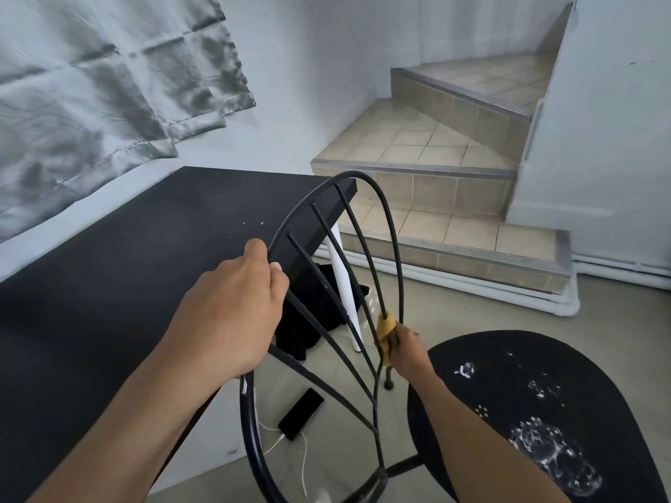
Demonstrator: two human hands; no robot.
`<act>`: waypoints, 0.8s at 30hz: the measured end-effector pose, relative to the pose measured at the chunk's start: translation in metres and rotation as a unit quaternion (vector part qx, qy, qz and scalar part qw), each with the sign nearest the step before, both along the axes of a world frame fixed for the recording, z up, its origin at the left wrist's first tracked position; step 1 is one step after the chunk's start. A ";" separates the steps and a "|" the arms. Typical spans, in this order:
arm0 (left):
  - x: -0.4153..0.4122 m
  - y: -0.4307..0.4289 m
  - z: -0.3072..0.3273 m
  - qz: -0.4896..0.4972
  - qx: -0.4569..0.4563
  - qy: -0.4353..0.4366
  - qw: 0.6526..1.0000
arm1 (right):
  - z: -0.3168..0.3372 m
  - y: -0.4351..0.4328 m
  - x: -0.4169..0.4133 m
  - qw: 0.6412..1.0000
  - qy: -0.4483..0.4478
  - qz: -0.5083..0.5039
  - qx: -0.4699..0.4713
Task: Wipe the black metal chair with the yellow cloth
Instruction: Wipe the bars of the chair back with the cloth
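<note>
I see a black table [109,285] at left. A creased grey sheet [90,85] hangs on the wall behind it, and tiled steps [435,139] rise past its far corner. By its white leg [343,281] lies dark fabric [308,324]. On the floor beside the table lies a phone [300,413] with a white cable [288,439].

White walls [326,67], tiled stairs [435,147], a black table [127,266] under grey hanging fabric [90,96]

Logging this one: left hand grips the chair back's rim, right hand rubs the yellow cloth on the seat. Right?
Not quite. In the head view the right hand holds the yellow cloth around a thin bar of the chair back, not on the seat. The left hand does grip the rim.
</note>
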State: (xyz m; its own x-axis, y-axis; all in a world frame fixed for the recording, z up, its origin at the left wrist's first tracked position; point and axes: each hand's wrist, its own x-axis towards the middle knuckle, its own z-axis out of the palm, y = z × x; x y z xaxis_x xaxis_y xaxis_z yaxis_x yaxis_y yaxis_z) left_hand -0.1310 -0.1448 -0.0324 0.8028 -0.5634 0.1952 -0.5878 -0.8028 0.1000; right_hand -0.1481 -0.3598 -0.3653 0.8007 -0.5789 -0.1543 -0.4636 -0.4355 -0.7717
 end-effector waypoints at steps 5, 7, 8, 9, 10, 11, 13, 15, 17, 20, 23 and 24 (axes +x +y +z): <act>-0.001 0.000 0.001 0.001 -0.001 0.003 1.000 | -0.001 0.002 0.001 0.995 0.029 -0.009 -0.097; -0.002 0.000 0.001 -0.002 0.001 0.002 1.000 | 0.002 0.002 -0.003 0.999 0.006 -0.033 -0.042; -0.002 0.000 0.001 -0.002 0.003 0.002 1.000 | 0.005 0.001 -0.006 0.998 -0.023 -0.060 0.010; -0.002 -0.001 0.001 -0.002 0.006 0.001 1.000 | 0.008 0.001 -0.010 0.993 -0.055 -0.090 0.063; -0.002 -0.001 0.001 0.000 0.007 0.000 1.000 | 0.011 0.000 -0.016 0.984 -0.085 -0.116 0.106; -0.002 -0.001 0.001 0.001 0.008 -0.001 1.000 | 0.012 -0.001 -0.021 0.976 -0.108 -0.129 0.137; -0.002 -0.001 0.001 0.002 0.007 -0.002 1.000 | 0.015 -0.004 -0.030 0.966 -0.143 -0.119 0.180; -0.002 0.000 0.001 0.000 0.007 0.001 1.000 | 0.019 -0.003 -0.037 0.962 -0.167 -0.091 0.197; -0.001 0.000 0.001 -0.002 0.009 0.003 1.000 | 0.026 0.002 -0.041 0.966 -0.166 -0.060 0.187; 0.000 0.000 0.000 -0.004 0.008 0.002 1.000 | 0.031 0.018 -0.035 0.984 -0.109 -0.008 0.141; 0.001 0.001 0.000 -0.006 0.008 -0.003 1.000 | 0.034 0.034 -0.023 0.997 -0.046 0.007 0.064; 0.001 0.001 0.000 -0.008 0.011 -0.003 1.000 | 0.036 0.036 -0.021 0.998 -0.039 -0.001 0.048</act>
